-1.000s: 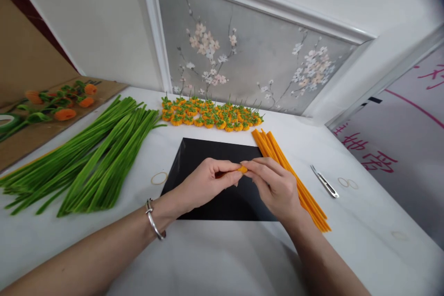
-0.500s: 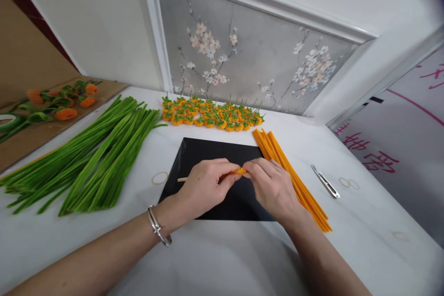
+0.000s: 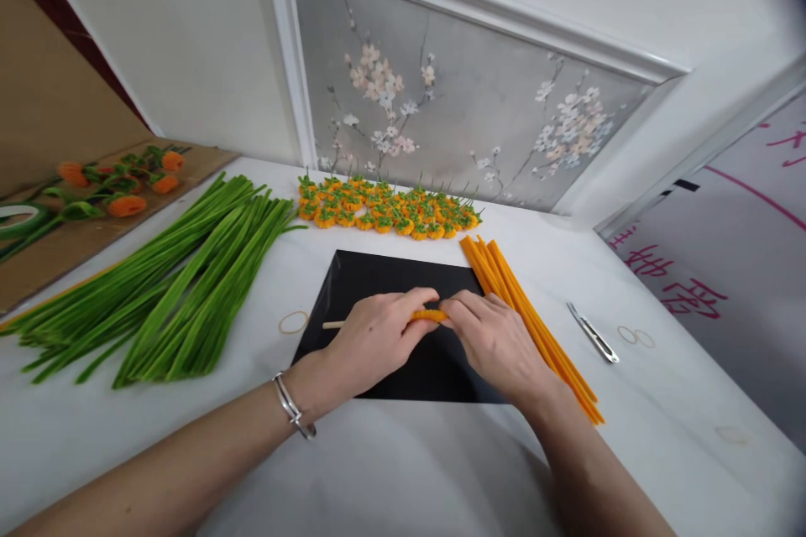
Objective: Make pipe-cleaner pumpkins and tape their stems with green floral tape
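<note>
Over a black mat [image 3: 403,369], my left hand [image 3: 378,334] grips a thin pale stick [image 3: 332,325], whose end sticks out at the left of the hand. An orange fuzzy strip [image 3: 429,315] is coiled between the fingertips of both hands. My right hand [image 3: 488,336] pinches the strip's right part, its fingertips close to those of the left. Orange fuzzy stems [image 3: 535,319] lie to the right of the mat, partly behind the right hand. Behind the mat stand rows of small orange pieces with green tops [image 3: 384,205].
Long green fuzzy stems [image 3: 189,294] spread over the left of the white table [image 3: 302,478]. Cardboard [image 3: 38,256] at far left holds orange flowers [image 3: 127,205] and green tape [image 3: 22,221]. Small snips [image 3: 593,334] and rubber bands [image 3: 635,336] lie right.
My left thumb and index finger have parted a little around the orange strip, so more of it shows. The camera view has shifted slightly.
</note>
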`<control>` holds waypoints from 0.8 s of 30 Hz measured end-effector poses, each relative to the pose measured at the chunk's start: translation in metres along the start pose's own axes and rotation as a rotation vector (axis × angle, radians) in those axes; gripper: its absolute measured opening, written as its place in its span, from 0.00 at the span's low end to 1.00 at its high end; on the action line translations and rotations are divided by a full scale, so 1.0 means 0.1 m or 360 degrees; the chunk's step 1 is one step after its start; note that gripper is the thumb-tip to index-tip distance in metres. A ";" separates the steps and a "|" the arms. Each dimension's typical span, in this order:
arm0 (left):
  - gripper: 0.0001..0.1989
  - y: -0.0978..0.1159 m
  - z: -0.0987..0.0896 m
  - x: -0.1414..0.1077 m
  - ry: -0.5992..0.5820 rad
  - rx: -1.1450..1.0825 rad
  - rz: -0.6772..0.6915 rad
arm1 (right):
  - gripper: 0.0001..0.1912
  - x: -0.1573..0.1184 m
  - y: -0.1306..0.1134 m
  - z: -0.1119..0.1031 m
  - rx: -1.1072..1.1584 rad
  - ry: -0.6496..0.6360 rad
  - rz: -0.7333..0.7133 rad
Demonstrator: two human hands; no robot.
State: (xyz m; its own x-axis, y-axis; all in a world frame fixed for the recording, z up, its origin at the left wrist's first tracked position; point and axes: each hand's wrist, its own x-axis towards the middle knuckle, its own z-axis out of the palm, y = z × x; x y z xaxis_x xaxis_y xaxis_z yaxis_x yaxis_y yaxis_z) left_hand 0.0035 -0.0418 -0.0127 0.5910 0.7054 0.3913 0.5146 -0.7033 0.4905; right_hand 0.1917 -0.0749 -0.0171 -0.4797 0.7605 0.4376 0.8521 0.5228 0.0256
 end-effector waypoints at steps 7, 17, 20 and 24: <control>0.20 -0.17 -0.16 0.07 -0.0147 -0.0139 -0.0069 | 0.11 -0.07 0.20 -0.06 -0.0095 0.0157 0.0109; 0.13 -0.18 -0.19 0.11 -0.0277 -0.0147 -0.0057 | 0.10 -0.06 0.19 -0.03 0.0056 0.0069 0.0018; 0.13 -0.18 -0.18 0.10 -0.0290 -0.0124 -0.0057 | 0.10 -0.06 0.17 0.01 0.0061 0.0084 -0.0005; 0.11 -0.17 -0.17 0.09 -0.0283 -0.0051 -0.0038 | 0.11 -0.08 0.19 0.02 0.0057 0.0061 0.0001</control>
State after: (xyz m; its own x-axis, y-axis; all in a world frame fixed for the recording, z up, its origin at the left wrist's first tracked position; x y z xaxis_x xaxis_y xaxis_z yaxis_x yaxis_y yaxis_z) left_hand -0.0102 -0.0219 -0.0044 0.6808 0.6931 0.2368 0.5114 -0.6813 0.5237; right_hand 0.2109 -0.0701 -0.0220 -0.4704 0.7459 0.4716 0.8440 0.5364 -0.0065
